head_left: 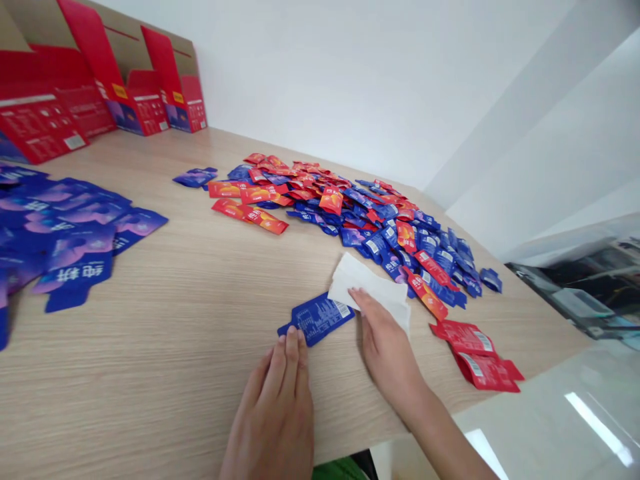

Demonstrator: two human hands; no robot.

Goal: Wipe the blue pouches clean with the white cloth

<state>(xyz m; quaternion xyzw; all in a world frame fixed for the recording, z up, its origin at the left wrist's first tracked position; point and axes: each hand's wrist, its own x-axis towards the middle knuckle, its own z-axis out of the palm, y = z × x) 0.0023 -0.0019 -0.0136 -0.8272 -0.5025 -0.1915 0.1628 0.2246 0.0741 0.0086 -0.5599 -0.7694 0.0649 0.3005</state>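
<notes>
My left hand (274,413) lies flat on the wooden table (165,373), its fingertips resting on the lower edge of a blue printed packet (317,319) with a barcode. My right hand (385,347) holds a folded white tissue (370,290), which lies partly over the packet's right end. Just beyond the tissue spreads a large heap of red and blue foil sachets (350,213). Two red packets (475,353) lie to the right of my right hand.
Overlapping blue flat packets (65,233) cover the table's left side. Red and cardboard cartons (150,93) stand along the back wall at left. The table's right edge drops to a glossy white surface (550,420), with a glass-fronted unit (575,293) beyond.
</notes>
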